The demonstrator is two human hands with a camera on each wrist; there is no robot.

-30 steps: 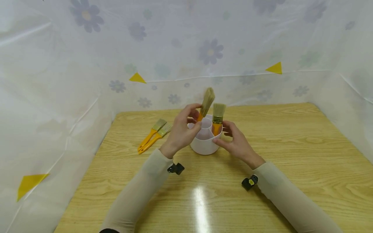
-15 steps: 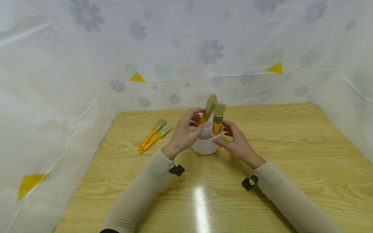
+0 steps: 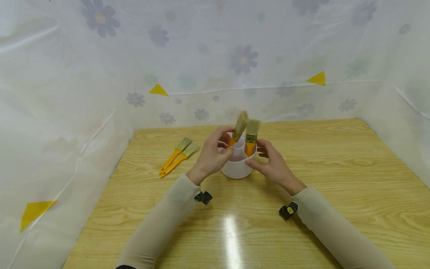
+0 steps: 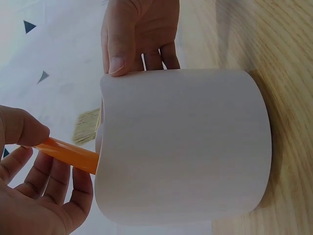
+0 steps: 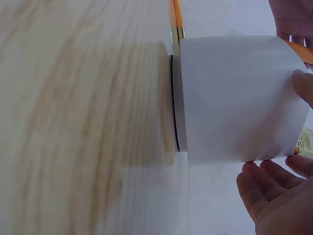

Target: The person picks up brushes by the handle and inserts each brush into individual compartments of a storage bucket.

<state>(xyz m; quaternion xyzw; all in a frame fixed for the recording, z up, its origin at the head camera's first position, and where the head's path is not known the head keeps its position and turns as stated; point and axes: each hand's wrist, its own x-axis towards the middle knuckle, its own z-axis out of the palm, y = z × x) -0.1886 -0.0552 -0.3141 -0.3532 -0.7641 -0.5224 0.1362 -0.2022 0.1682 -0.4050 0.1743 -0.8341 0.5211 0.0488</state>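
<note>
A white round holder (image 3: 236,170) with dividers and a central tube stands upright on the table. My left hand (image 3: 213,155) pinches the orange handle of a paintbrush (image 3: 240,127), bristles up and tilted. In the left wrist view this handle (image 4: 73,155) passes down behind the holder's rim; its lower end is hidden. With thumb and fingers spread on its side near the rim, my right hand (image 3: 273,164) holds the holder. Another paintbrush (image 3: 251,136) stands bristles up in the holder's right compartment, close to the right fingers.
Two more orange-handled paintbrushes (image 3: 178,157) lie side by side on the wooden table (image 3: 319,160), left of the holder. Behind the table hangs a flowered plastic sheet (image 3: 275,48) with yellow triangles; similar sheeting lines both sides.
My left hand has lowered the pinched paintbrush toward the holder and a little to the right, with its bristles nearer the standing brush. The right hand and holder look unmoved.
</note>
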